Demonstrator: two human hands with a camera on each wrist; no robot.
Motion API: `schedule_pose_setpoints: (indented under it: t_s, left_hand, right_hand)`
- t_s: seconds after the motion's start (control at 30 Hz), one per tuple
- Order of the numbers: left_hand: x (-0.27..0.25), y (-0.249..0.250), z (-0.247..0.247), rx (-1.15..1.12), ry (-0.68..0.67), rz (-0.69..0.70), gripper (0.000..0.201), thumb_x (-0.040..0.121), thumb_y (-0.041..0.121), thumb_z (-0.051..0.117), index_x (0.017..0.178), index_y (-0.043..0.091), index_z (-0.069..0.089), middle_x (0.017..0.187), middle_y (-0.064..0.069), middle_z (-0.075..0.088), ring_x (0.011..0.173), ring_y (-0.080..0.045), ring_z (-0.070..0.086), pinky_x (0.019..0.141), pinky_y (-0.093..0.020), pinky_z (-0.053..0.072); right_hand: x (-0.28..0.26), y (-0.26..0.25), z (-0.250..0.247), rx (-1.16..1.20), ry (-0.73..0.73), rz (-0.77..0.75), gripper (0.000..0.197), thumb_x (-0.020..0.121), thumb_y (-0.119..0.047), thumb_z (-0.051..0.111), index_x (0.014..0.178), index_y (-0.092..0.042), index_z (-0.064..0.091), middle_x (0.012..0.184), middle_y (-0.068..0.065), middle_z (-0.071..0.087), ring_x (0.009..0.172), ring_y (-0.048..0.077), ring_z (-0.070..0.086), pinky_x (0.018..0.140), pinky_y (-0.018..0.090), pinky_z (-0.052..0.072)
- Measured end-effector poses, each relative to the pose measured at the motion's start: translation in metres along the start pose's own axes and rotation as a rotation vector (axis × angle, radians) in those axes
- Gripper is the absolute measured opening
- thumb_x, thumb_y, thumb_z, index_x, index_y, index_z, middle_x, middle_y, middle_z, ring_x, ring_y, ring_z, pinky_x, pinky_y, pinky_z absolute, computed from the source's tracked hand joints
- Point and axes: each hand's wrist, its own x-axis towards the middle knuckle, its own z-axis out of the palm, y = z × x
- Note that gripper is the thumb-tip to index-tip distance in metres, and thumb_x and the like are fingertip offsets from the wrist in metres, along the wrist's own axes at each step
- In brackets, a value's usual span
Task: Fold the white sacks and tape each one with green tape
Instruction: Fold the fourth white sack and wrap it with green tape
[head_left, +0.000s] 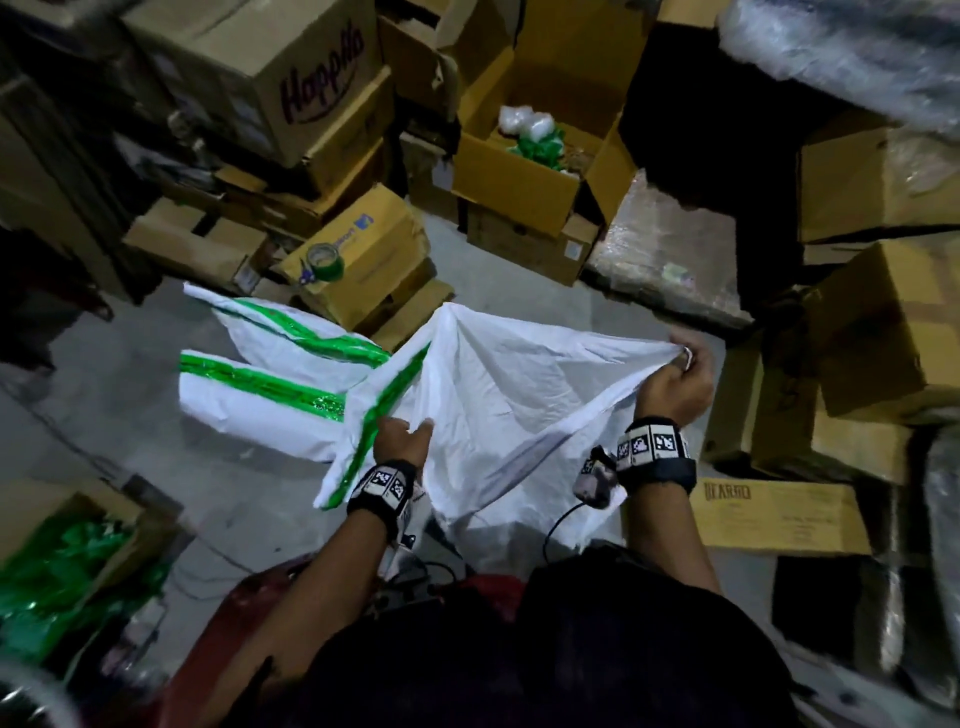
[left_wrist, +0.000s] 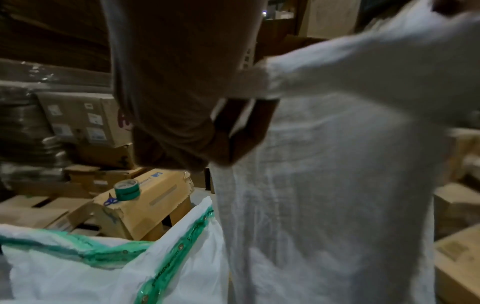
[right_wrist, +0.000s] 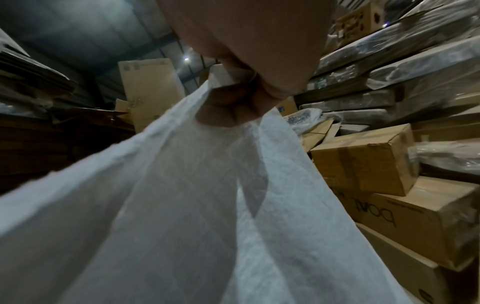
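A white sack (head_left: 498, 395) hangs spread between my two hands above the floor. My right hand (head_left: 680, 374) grips its right corner in a fist; the right wrist view shows the sack (right_wrist: 182, 205) running down from my curled fingers (right_wrist: 228, 107). My left hand (head_left: 402, 436) holds the sack's left edge, and its fingers (left_wrist: 233, 131) curl around the cloth (left_wrist: 337, 185). Two sacks with green tape strips (head_left: 270, 384) lie on the floor to the left. A green tape roll (head_left: 324, 260) stands on a cardboard box (head_left: 374, 260), also seen as the tape roll (left_wrist: 127, 189).
Cardboard boxes are stacked all around the grey floor (head_left: 130, 415). An open box (head_left: 535, 156) at the back holds white and green material. Another box (head_left: 67, 561) at the lower left holds green scraps. Blue-handled scissors (head_left: 304, 275) lie beside the tape roll.
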Motion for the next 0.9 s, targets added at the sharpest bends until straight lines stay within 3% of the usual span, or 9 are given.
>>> schedule_pose_setpoints:
  t_s: [0.03,0.07,0.13,0.2,0.37,0.5,0.63,0.7,0.9]
  left_hand:
    - [0.004,0.0,-0.006,-0.055,-0.037,-0.061,0.042,0.09,0.027,0.072,0.117,-0.001,0.056,0.116,-0.015,0.062,0.104,-0.035,0.063,0.083,-0.04,0.054]
    - [0.006,0.003,-0.013,-0.106,-0.089,-0.107,0.039,0.09,0.025,0.072,0.113,-0.004,0.06,0.105,-0.012,0.062,0.09,-0.033,0.065,0.069,-0.037,0.054]
    - [0.014,0.005,-0.018,-0.185,-0.189,-0.155,0.019,0.09,0.013,0.071,0.083,-0.002,0.064,0.081,-0.013,0.058,0.061,-0.026,0.054,0.05,-0.029,0.047]
    - [0.014,0.011,-0.019,-0.242,-0.235,-0.166,0.024,0.088,0.007,0.071,0.069,0.009,0.056,0.065,-0.011,0.054,0.058,-0.022,0.049,0.054,-0.026,0.045]
    - [0.015,0.027,-0.001,-0.345,-0.285,-0.156,0.015,0.076,0.008,0.077,0.079,0.007,0.062,0.067,-0.01,0.055,0.062,-0.023,0.052,0.055,-0.025,0.045]
    - [0.062,0.006,0.02,-0.322,-0.256,-0.218,0.07,0.024,0.032,0.086,0.088,0.007,0.071,0.084,-0.015,0.058,0.079,-0.03,0.055,0.071,-0.039,0.043]
    - [0.02,0.032,0.006,-0.329,-0.222,-0.298,0.046,0.033,0.026,0.07,0.075,0.012,0.059,0.079,-0.011,0.047,0.068,-0.027,0.046,0.06,-0.03,0.033]
    - [0.011,0.032,0.009,-0.348,-0.191,-0.289,0.043,0.031,0.024,0.069,0.072,0.013,0.059,0.083,-0.013,0.048,0.071,-0.028,0.046,0.062,-0.036,0.035]
    - [0.017,0.037,0.031,-0.345,-0.167,-0.245,0.055,0.038,0.022,0.069,0.09,0.005,0.067,0.079,-0.014,0.054,0.073,-0.029,0.054,0.068,-0.04,0.044]
  right_hand:
    - [-0.008,-0.002,0.0,0.012,0.044,0.006,0.034,0.093,-0.004,0.044,0.102,-0.019,0.074,0.105,0.009,0.073,0.098,0.029,0.064,0.078,0.025,0.041]
    - [-0.013,-0.004,0.0,0.023,0.08,0.011,0.033,0.094,-0.004,0.044,0.102,-0.018,0.074,0.106,0.009,0.073,0.098,0.027,0.064,0.077,0.02,0.038]
    - [-0.019,-0.005,-0.004,0.03,0.124,0.029,0.032,0.097,-0.003,0.044,0.103,-0.015,0.073,0.108,0.009,0.072,0.1,0.025,0.063,0.077,0.014,0.034]
    - [-0.019,-0.005,-0.008,0.03,0.136,0.057,0.031,0.098,-0.004,0.045,0.105,-0.015,0.073,0.11,0.01,0.072,0.102,0.026,0.062,0.077,0.015,0.034]
    - [-0.012,0.004,-0.004,0.006,0.06,0.086,0.029,0.1,-0.006,0.046,0.109,-0.014,0.073,0.113,0.011,0.071,0.106,0.03,0.063,0.08,0.018,0.036]
    - [-0.011,0.016,-0.001,-0.041,-0.068,0.083,0.027,0.1,-0.007,0.047,0.112,-0.014,0.071,0.115,0.015,0.07,0.107,0.033,0.062,0.085,0.031,0.043]
    - [-0.002,0.038,-0.01,-0.062,-0.173,0.095,0.028,0.098,-0.008,0.048,0.106,-0.016,0.073,0.11,0.016,0.071,0.105,0.034,0.062,0.085,0.033,0.046]
    - [0.009,0.044,-0.011,-0.045,-0.196,0.101,0.028,0.097,-0.008,0.049,0.103,-0.016,0.074,0.108,0.015,0.071,0.104,0.034,0.063,0.086,0.033,0.046]
    - [0.025,0.048,-0.007,-0.053,-0.249,0.114,0.028,0.097,-0.007,0.049,0.103,-0.017,0.075,0.108,0.015,0.072,0.104,0.035,0.062,0.087,0.034,0.047]
